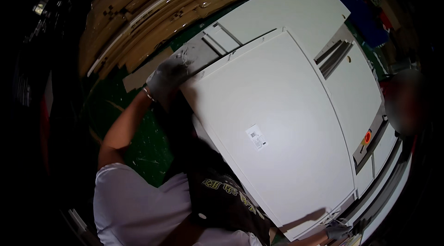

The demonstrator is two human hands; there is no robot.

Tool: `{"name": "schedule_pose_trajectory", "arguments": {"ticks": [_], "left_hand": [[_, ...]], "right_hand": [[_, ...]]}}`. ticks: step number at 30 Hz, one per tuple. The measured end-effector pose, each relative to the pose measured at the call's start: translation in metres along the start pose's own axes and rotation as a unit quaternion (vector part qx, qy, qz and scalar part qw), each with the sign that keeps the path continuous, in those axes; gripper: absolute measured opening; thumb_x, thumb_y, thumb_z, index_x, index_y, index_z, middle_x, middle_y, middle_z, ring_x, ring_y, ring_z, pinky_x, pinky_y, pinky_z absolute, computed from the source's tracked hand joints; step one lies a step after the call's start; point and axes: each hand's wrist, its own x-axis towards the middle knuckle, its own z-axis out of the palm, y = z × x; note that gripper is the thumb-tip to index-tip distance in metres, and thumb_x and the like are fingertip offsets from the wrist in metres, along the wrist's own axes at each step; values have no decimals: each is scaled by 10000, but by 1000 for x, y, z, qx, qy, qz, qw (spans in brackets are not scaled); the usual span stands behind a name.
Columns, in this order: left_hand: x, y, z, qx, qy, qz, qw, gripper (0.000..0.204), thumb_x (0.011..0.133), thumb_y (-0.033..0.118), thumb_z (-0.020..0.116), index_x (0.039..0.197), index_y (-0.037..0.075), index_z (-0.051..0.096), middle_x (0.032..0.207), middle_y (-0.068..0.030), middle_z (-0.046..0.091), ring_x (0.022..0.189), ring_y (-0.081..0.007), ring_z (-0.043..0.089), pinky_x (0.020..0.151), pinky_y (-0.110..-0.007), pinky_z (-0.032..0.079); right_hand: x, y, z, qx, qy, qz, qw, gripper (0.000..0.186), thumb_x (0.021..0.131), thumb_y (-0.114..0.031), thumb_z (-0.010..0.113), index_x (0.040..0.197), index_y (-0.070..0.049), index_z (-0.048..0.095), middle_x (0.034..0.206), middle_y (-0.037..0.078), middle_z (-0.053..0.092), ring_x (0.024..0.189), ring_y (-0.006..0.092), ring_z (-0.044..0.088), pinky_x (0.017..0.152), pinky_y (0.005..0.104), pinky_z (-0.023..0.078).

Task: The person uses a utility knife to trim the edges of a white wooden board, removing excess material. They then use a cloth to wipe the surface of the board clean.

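A large white panel [277, 107] with a small printed label [256, 137] lies across the middle, in front of my body. My left hand [169, 74], in a grey glove, is closed at the panel's left corner, beside a grey flat piece [203, 54]; its fingertips are partly hidden. At the panel's lower right corner is my right hand [338, 231], also in a grey glove. Thin pale cords or straps [330, 218] show beside it. The right fingers are small and dark, so their grip is unclear.
Other white panels [291, 10] lie beyond and to the right, with dark slots between them. A red and yellow round button [367, 137] sits at right. Long cardboard packages [157, 19] are stacked at the far left. A blurred person [406, 102] is at the right edge. The floor [148, 153] is green.
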Motion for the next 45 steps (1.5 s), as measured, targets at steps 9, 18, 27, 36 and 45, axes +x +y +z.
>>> {"name": "schedule_pose_trajectory", "arguments": {"ticks": [9, 18, 27, 36, 45], "left_hand": [[22, -4, 7, -32, -69, 4, 997, 295, 765, 168, 696, 1013, 23, 630, 1026, -145, 620, 948, -337, 587, 845, -435, 483], [59, 10, -1, 109, -239, 77, 962, 130, 850, 132, 544, 922, 93, 644, 896, -98, 569, 911, -316, 547, 816, -406, 441], [167, -2, 6, -664, -7, -219, 715, 231, 970, 233, 494, 958, 27, 598, 940, -84, 622, 879, -155, 634, 807, -321, 524], [302, 1, -126, -547, 193, -31, 814, 352, 1008, 257, 454, 679, 132, 468, 586, 30, 410, 473, -83, 361, 433, -215, 285], [168, -50, 28, -2, -301, -193, 934, 521, 866, 562, 560, 779, 48, 585, 853, -187, 612, 801, -310, 591, 740, -430, 466]], "right_hand": [[-311, -260, 41, 24, -562, -332, 757, 237, 779, 28, 589, 646, -29, 401, 582, 112, 344, 523, 197, 344, 480, 337, 280], [-350, -227, 62, 85, -414, -81, 902, 209, 858, 22, 522, 664, -18, 454, 622, -11, 421, 629, 75, 374, 565, 247, 363], [-343, -203, 65, 98, -391, -108, 909, 215, 833, -18, 595, 652, -16, 481, 575, 2, 404, 580, 91, 348, 523, 263, 323], [-344, -220, 61, 33, -376, -143, 915, 202, 818, -13, 604, 662, -11, 477, 586, 46, 395, 559, 118, 355, 519, 281, 336], [-353, -229, 41, 88, -414, -19, 906, 154, 827, 29, 517, 682, -20, 498, 628, -17, 457, 601, 61, 398, 540, 230, 341]]}}
